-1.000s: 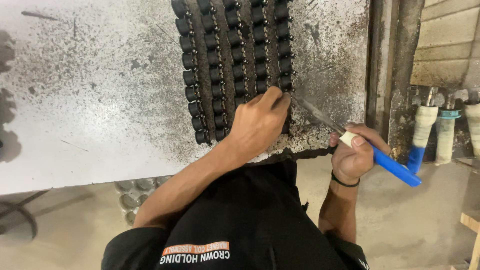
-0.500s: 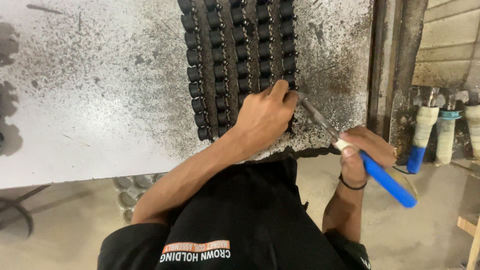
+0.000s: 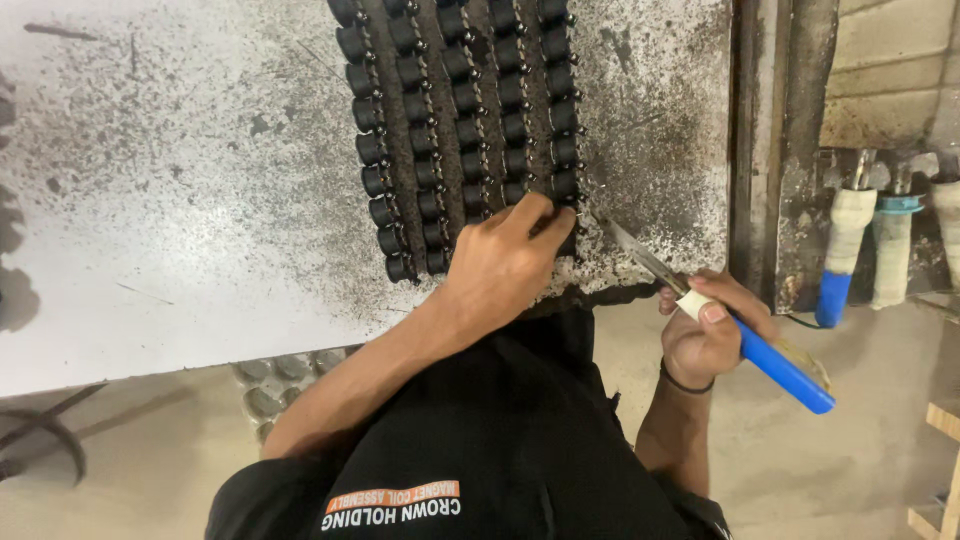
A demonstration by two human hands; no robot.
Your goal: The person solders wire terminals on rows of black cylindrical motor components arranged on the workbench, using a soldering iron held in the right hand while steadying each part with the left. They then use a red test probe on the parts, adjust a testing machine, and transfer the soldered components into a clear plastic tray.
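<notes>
While the left hand [image 3: 505, 262] presses its fingertips on the near end of the rightmost row of small black spools [image 3: 460, 130] on the speckled desk [image 3: 180, 170], the right hand [image 3: 705, 330] is clamped on blue-handled pliers [image 3: 735, 335]. Their long axis slants up and left, with the tips just right of the left fingers, close to that last spool. Taped tools [image 3: 845, 255] hang well apart at the right.
</notes>
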